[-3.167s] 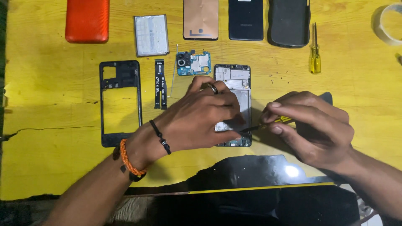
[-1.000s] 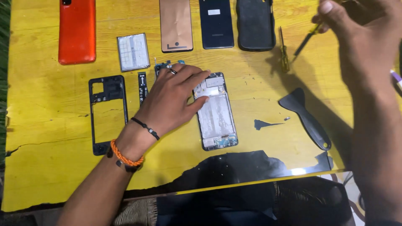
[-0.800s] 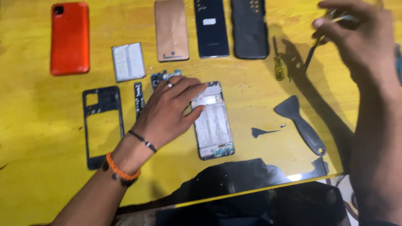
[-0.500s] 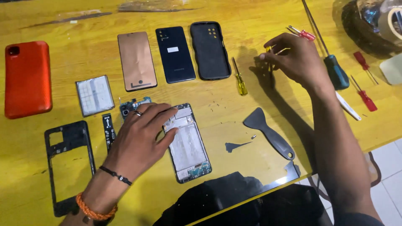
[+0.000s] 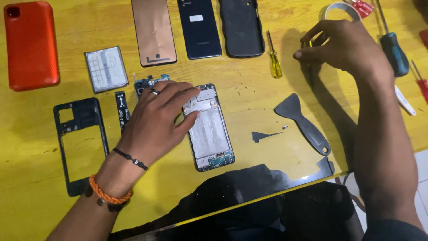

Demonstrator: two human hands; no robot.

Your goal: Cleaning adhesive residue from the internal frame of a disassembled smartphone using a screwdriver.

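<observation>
Resting flat: left hand (image 5: 156, 120) on opened phone (image 5: 209, 129); right hand (image 5: 343, 47) pinching small yellow tool (image 5: 306, 44).

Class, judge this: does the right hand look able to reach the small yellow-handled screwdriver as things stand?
Probably yes. The right hand hovers just beside the small yellow-handled screwdriver, which lies alone on bare yellow table with nothing between them, though the fingers seem to pinch something small.

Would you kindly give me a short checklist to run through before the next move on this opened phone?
1. Left hand steadies the opened phone: ok.
2. Right hand grips a tool: cannot tell, only a small yellowish piece shows.
3. Yellow screwdriver within reach: ok.
4. Black pry tool lies clear of the phone: ok.
5. Loose screw safely contained: not ok, it lies bare on the table.
</observation>
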